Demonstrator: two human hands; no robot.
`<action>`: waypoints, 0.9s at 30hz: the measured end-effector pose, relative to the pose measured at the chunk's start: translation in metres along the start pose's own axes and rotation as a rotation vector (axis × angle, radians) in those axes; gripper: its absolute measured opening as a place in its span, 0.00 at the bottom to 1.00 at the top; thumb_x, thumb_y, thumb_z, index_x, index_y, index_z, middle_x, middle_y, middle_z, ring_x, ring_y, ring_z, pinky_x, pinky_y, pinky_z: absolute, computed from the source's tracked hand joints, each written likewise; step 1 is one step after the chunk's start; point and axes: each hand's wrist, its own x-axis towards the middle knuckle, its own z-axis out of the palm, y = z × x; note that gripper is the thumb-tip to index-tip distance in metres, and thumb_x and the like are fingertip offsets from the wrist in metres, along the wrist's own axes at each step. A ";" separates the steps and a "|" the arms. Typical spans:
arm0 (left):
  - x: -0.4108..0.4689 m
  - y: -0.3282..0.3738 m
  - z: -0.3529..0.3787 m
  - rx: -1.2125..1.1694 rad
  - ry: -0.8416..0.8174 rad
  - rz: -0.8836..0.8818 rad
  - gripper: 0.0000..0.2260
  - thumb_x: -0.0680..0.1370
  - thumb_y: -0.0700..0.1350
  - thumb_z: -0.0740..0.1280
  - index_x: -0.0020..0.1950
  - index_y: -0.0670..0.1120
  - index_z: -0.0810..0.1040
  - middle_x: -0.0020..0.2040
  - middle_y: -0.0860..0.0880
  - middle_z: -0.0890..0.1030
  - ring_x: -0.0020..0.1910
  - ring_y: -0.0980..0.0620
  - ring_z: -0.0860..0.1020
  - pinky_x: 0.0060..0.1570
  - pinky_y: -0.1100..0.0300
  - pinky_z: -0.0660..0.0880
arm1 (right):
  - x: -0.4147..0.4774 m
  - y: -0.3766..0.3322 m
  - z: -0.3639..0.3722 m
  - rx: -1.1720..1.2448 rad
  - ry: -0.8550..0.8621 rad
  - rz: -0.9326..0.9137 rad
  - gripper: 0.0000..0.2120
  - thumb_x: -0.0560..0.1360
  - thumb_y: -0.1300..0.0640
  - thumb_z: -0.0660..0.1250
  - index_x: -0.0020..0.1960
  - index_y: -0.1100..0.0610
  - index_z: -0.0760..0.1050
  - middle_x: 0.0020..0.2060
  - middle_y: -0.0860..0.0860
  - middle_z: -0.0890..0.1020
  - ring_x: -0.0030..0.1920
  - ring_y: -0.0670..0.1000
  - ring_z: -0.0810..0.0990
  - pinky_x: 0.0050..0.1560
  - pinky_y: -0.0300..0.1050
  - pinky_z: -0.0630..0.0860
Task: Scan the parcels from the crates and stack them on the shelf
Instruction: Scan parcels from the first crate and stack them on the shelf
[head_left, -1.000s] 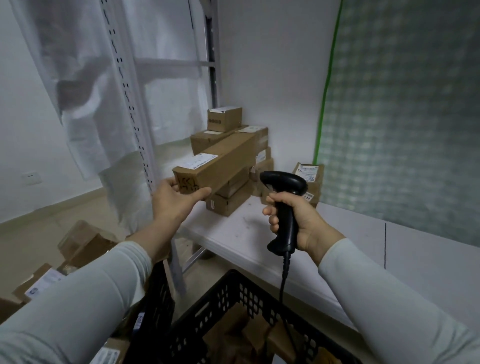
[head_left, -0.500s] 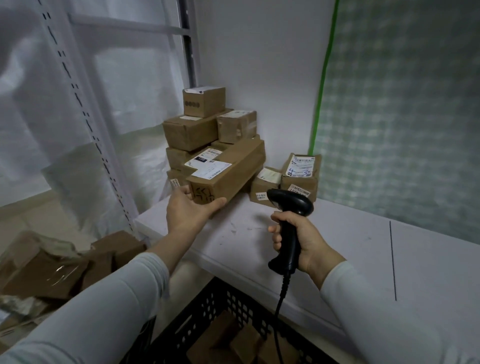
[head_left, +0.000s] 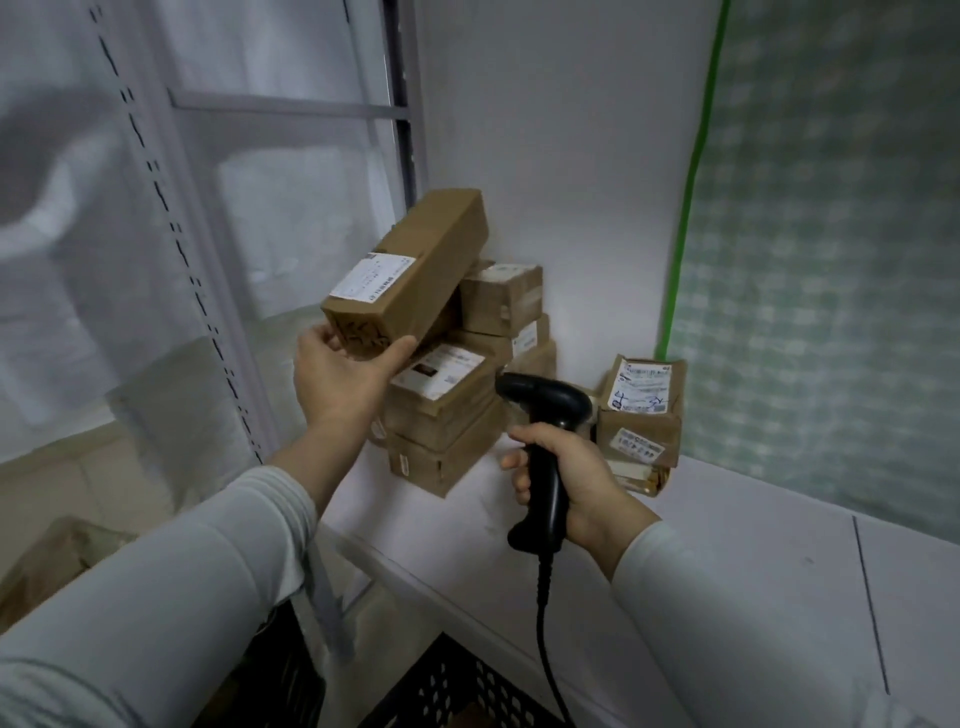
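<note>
My left hand (head_left: 345, 374) grips the near end of a long brown cardboard parcel (head_left: 415, 270) with a white label on top. The parcel tilts up, its far end above the stack of parcels (head_left: 457, 410) on the white shelf (head_left: 675, 561). My right hand (head_left: 571, 475) grips the handle of a black barcode scanner (head_left: 545, 410), its head pointing left toward the stack; the cable hangs down. Two smaller labelled parcels (head_left: 641, 410) stand to the right of the scanner by the wall.
A black plastic crate (head_left: 467, 686) sits below the shelf's front edge. A perforated metal upright (head_left: 171, 218) and translucent plastic sheeting are on the left. Brown cardboard (head_left: 41, 566) lies on the floor at lower left. A green-edged checked sheet (head_left: 831, 234) covers the right wall.
My left hand has lifted the long parcel from shelf level up over the top of the stack, tilting its far end upward. The scanner hand has stayed about where it was.
</note>
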 end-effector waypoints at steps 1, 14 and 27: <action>0.014 0.004 0.000 -0.001 0.012 -0.005 0.35 0.60 0.57 0.80 0.62 0.46 0.73 0.56 0.51 0.80 0.53 0.55 0.79 0.56 0.57 0.77 | 0.006 -0.005 0.005 -0.001 -0.013 -0.011 0.06 0.74 0.60 0.69 0.48 0.63 0.75 0.28 0.56 0.79 0.23 0.49 0.72 0.23 0.38 0.69; 0.046 -0.020 0.008 -0.106 -0.048 0.064 0.29 0.63 0.49 0.80 0.59 0.44 0.71 0.52 0.52 0.78 0.50 0.57 0.78 0.49 0.66 0.76 | 0.081 -0.028 0.024 -0.032 0.077 -0.106 0.06 0.72 0.62 0.70 0.47 0.63 0.78 0.30 0.56 0.81 0.24 0.49 0.74 0.24 0.39 0.71; -0.100 -0.110 -0.018 0.024 -0.527 0.025 0.38 0.54 0.60 0.76 0.60 0.50 0.67 0.53 0.63 0.74 0.51 0.66 0.75 0.47 0.70 0.74 | 0.024 -0.019 -0.014 0.263 0.626 -0.521 0.04 0.73 0.67 0.64 0.40 0.62 0.72 0.27 0.55 0.76 0.22 0.49 0.71 0.24 0.39 0.68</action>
